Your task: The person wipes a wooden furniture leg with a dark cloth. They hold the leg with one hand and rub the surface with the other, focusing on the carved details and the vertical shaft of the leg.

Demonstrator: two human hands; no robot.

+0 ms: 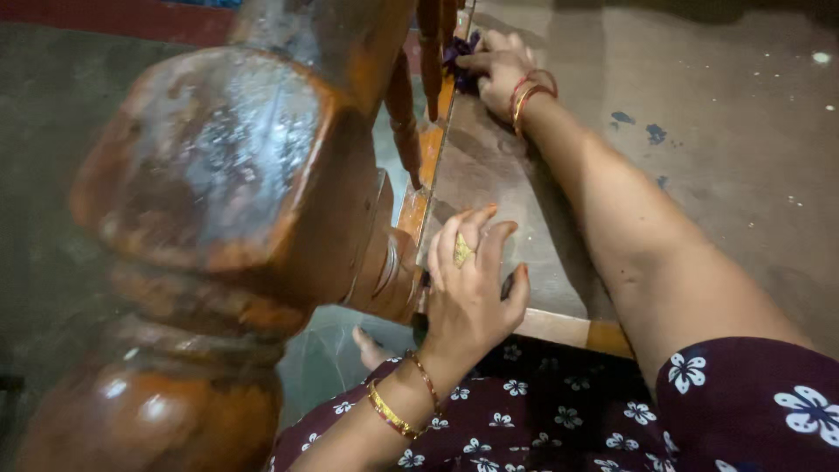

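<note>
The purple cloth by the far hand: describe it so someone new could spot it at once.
Start at the big turned wooden post on the left and follow the orange-edged wooden board away from the camera. At its far end the right hand, with red and gold bangles, presses on a crumpled dark purple cloth. It is the only soft purple thing among the brown spindles there.

No packages here, no labels, no signs, no screens anywhere in view.
</note>
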